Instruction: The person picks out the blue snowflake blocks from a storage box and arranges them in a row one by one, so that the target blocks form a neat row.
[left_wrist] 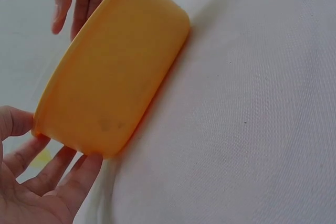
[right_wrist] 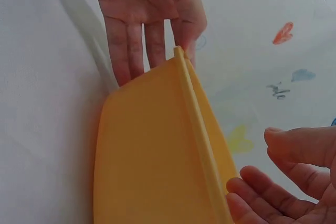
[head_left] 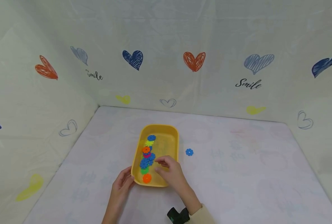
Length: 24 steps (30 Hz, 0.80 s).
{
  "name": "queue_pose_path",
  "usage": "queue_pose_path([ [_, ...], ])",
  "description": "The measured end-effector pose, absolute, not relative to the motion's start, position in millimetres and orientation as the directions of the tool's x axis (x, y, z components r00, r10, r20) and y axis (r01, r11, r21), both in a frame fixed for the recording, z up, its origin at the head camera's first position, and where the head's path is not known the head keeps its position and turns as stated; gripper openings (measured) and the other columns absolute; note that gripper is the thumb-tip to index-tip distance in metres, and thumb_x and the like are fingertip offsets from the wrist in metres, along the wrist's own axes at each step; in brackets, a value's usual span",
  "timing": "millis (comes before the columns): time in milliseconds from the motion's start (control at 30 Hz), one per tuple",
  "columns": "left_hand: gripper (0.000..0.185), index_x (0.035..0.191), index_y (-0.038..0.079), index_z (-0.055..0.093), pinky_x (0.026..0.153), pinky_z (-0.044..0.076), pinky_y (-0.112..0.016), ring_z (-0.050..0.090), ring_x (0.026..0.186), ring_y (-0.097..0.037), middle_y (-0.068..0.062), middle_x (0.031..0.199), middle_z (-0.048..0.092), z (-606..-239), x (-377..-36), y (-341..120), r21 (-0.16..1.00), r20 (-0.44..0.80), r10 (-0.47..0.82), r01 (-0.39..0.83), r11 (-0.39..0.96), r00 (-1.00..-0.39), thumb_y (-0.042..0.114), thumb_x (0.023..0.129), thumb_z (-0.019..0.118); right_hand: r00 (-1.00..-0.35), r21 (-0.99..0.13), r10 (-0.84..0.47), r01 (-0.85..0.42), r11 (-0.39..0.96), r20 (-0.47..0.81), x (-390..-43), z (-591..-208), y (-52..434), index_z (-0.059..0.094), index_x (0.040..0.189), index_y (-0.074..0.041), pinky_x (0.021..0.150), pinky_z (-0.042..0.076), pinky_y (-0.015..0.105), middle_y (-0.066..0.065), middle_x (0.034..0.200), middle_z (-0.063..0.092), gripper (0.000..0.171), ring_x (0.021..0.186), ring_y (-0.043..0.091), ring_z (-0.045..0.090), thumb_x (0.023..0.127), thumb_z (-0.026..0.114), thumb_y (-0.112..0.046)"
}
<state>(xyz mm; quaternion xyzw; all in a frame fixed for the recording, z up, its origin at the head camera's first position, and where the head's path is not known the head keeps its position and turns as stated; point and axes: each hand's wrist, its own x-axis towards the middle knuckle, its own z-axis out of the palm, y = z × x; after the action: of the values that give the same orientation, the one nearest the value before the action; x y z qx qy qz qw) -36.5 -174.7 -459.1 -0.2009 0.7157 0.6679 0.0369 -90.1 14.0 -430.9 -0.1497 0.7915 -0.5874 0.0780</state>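
Observation:
A yellow plastic tray [head_left: 168, 140] sits on the table with several flower-shaped plastic discs along its left side. Most are blue discs [head_left: 144, 163], among yellow, green, pink and orange ones, some overlapping. My left hand [head_left: 121, 184] holds the tray's near left corner. In the left wrist view, the thumb [left_wrist: 18, 123] lies at the rim and the fingers [left_wrist: 73, 182] touch the outer wall. Over the right part of the tray hovers my right hand [head_left: 171, 175]. Its fingers are loosely bent, thumb apart, with nothing between them in the right wrist view.
One blue disc [head_left: 189, 152] lies on the white table [head_left: 239, 174] to the right of the tray. Pale curtain walls [head_left: 166, 31] printed with hearts stand behind and beside the table. A dark object [head_left: 178, 216] shows by the right sleeve [head_left: 202, 216].

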Motion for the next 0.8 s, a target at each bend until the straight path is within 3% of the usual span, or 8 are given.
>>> queue_pose_path([
  [233, 0.041, 0.135, 0.003, 0.042, 0.088, 0.052, -0.021, 0.053, 0.117, -0.025, -0.020, 0.135, 0.047, -460, -37, -175, 0.948, -0.300, -0.232, -0.317, 0.040, -0.925, 0.014, 0.096, 0.048, -0.927, -0.943, -0.374, -0.111, 0.314, -0.016, -94, -439, -7, 0.062, 0.108, -0.003, 0.095, 0.049, 0.041, 0.013, 0.109, 0.059, 0.022, 0.105, 0.029, 0.055, 0.087, 0.063, -0.010],
  [500, 0.042, 0.135, 0.003, 0.042, 0.087, 0.052, -0.020, 0.056, 0.114, -0.016, -0.020, 0.135, 0.048, -460, -35, -176, 0.955, -0.275, -0.227, -0.292, 0.045, -0.934, 0.014, 0.096, 0.050, -0.925, -0.909, -0.372, -0.092, 0.406, -0.073, -98, -444, -19, 0.062, 0.107, -0.010, 0.095, 0.049, 0.038, 0.006, 0.108, 0.060, 0.023, 0.104, 0.024, 0.055, 0.085, 0.066, -0.011],
  [800, 0.042, 0.136, 0.004, 0.041, 0.088, 0.052, -0.020, 0.053, 0.118, -0.023, -0.020, 0.137, 0.047, -458, -35, -177, 0.950, -0.293, -0.225, -0.309, 0.042, -0.929, 0.016, 0.096, 0.049, -0.904, -0.882, -0.401, -0.065, 0.467, -0.146, -111, -449, -24, 0.061, 0.110, -0.012, 0.089, 0.049, 0.032, 0.005, 0.108, 0.056, 0.027, 0.097, 0.019, 0.051, 0.085, 0.067, -0.015],
])
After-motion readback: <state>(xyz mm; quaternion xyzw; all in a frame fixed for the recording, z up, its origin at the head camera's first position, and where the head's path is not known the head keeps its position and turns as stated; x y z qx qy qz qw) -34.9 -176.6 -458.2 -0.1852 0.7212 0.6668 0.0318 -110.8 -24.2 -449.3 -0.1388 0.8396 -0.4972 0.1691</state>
